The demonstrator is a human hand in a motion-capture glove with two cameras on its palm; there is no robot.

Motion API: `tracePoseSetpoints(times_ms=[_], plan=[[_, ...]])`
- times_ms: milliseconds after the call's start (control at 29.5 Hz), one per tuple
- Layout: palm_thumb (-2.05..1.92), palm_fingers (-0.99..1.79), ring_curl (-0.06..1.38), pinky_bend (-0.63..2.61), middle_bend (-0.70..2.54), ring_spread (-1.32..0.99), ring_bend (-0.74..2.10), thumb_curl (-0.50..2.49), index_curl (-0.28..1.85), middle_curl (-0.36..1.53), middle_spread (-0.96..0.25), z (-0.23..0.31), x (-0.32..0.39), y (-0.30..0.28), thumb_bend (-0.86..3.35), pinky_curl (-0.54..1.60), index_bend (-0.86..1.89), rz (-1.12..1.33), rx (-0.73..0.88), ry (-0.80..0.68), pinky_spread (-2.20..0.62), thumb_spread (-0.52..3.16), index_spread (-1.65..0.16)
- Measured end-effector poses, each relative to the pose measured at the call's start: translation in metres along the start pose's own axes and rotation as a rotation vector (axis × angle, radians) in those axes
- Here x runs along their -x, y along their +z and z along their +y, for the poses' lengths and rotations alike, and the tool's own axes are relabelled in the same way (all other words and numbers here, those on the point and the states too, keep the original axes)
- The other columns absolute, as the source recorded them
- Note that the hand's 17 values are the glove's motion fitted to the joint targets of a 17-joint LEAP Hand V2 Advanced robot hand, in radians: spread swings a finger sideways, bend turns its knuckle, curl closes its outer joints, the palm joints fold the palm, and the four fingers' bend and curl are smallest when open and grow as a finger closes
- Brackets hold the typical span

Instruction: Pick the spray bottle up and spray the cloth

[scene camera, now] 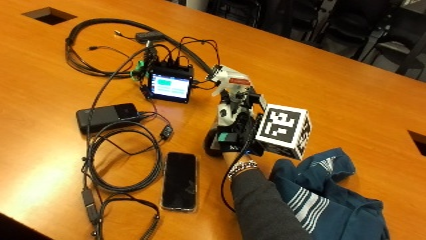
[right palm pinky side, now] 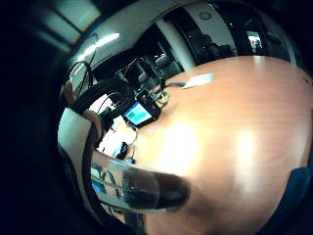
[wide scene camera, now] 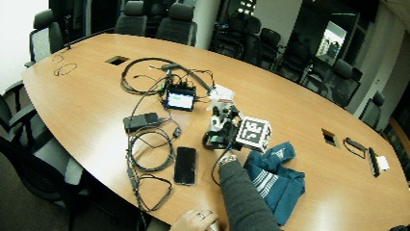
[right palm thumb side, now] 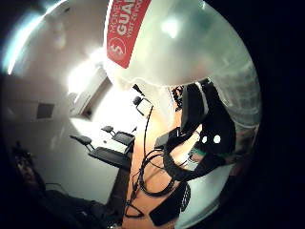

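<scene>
gloved right hand (scene camera: 231, 131) wrapped round the spray bottle (scene camera: 228, 90), fingers curled about its body.

bottle stands upright on the wooden table (scene camera: 346, 85) within that grasp; its white trigger head with a red band shows above the glove, and in the thumb side palm view its translucent body with a red label (right palm thumb side: 125, 29) sits close against the palm. blue cloth (scene camera: 329, 195) with white stripes lies crumpled on the table near the forearm, apart from the bottle. small lit screen device (scene camera: 170, 85) sits just beyond the bottle, cables (scene camera: 120, 160) coiled around it. black power bank (scene camera: 106, 116) and dark phone (scene camera: 180, 181) lie flat further off. bare other hand (wide scene camera: 195, 220) rests at the table edge.
</scene>
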State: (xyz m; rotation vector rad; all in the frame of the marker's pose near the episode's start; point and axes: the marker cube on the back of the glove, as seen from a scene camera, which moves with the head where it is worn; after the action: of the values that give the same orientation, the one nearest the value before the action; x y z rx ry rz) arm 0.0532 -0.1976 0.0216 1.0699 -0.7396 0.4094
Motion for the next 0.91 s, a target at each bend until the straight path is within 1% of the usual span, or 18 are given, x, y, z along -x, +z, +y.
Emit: tracePoseSetpoints(times_ms=[203, 305, 474, 576, 643, 711, 745, 846, 914], plan=[[0.72, 1.21, 0.47, 0.68, 0.4, -0.2, 0.71, 0.56, 0.36, 0.59, -0.24, 0.023, -0.008, 0.017, -0.01, 0.43, 0.11, 0.031, 0.005, 0.019, -0.32, 1.31, -0.26], [0.71, 1.21, 0.47, 0.68, 0.4, -0.21, 0.71, 0.55, 0.36, 0.59, -0.24, 0.037, -0.012, 0.029, -0.01, 0.43, 0.11, 0.032, 0.039, 0.028, -0.32, 1.33, -0.27], [0.68, 1.18, 0.47, 0.67, 0.4, -0.21, 0.71, 0.51, 0.35, 0.6, -0.24, 0.065, -0.02, 0.051, -0.02, 0.42, 0.11, 0.04, 0.189, 0.038, -0.32, 1.36, -0.27], [0.66, 1.15, 0.47, 0.65, 0.39, -0.21, 0.71, 0.49, 0.34, 0.59, -0.24, 0.078, -0.02, 0.064, -0.02, 0.42, 0.1, 0.093, 0.296, 0.065, -0.31, 1.37, -0.27], [0.64, 1.06, 0.46, 0.6, 0.42, -0.2, 0.68, 0.47, 0.32, 0.59, -0.23, 0.087, -0.018, 0.068, -0.03, 0.41, 0.07, 0.15, 0.359, 0.079, -0.26, 1.36, -0.27], [0.65, 0.88, 0.45, 0.56, 0.38, -0.18, 0.65, 0.46, 0.31, 0.58, -0.22, 0.093, -0.015, 0.069, -0.02, 0.41, 0.04, 0.212, 0.415, 0.089, -0.19, 1.34, -0.28], [0.66, 0.75, 0.46, 0.55, 0.37, -0.16, 0.63, 0.46, 0.3, 0.57, -0.21, 0.095, -0.012, 0.07, -0.01, 0.41, 0.02, 0.242, 0.447, 0.096, -0.14, 1.33, -0.28], [0.67, 0.4, 0.46, 0.64, 0.23, -0.12, 0.59, 0.45, 0.28, 0.53, -0.15, 0.097, 0.006, 0.07, -0.01, 0.45, 0.0, 0.313, 0.577, 0.108, -0.02, 1.3, -0.27], [0.67, 0.24, 0.45, 0.72, 0.11, -0.08, 0.52, 0.44, 0.27, 0.49, -0.1, 0.099, 0.024, 0.066, -0.02, 0.46, 0.06, 0.35, 0.676, 0.101, 0.04, 1.28, -0.3]])
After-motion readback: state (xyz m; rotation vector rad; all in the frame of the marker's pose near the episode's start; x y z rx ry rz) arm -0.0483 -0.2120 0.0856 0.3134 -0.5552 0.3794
